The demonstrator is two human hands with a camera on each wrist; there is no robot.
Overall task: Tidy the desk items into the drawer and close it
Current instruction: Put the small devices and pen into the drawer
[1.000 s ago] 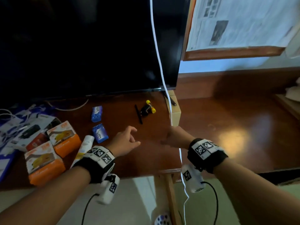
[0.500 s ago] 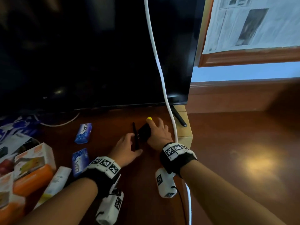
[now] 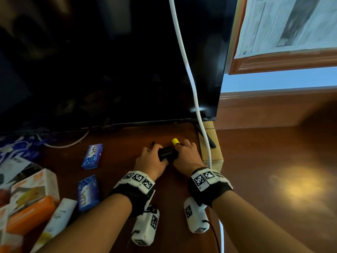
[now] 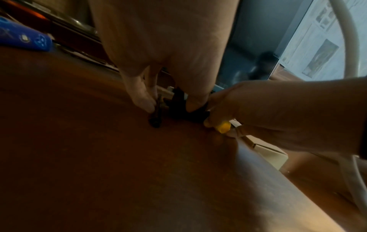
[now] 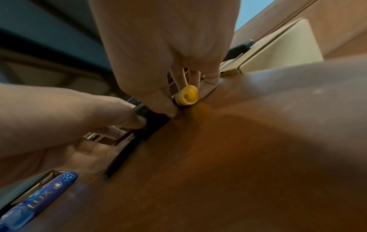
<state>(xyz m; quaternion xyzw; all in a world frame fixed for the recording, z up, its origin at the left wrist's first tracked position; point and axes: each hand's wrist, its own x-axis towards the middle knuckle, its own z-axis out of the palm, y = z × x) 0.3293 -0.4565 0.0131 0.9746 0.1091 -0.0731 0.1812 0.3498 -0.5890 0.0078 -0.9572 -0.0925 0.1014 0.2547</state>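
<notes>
The left hand (image 3: 149,161) has its fingertips (image 4: 148,103) curled down onto a thin black pen (image 5: 121,158) lying on the desk (image 3: 255,179), while its thumb presses the side of a small black gadget (image 3: 166,154). The right hand (image 3: 187,156) curls over the same gadget from three o'clock, fingers (image 5: 174,109) closed round its yellow-capped end (image 3: 175,141). Both hands meet at the centre of the head view, just below the dark screen (image 3: 109,61). At nine o'clock lie two blue Lux soap packets (image 3: 92,156), apart from the hands; farther, toward eight o'clock, sit orange boxes (image 3: 31,201) and a white tube (image 3: 58,220). A white cable (image 3: 189,79) hangs at one o'clock, passing over a cream box (image 3: 217,157) just beside the right hand.
</notes>
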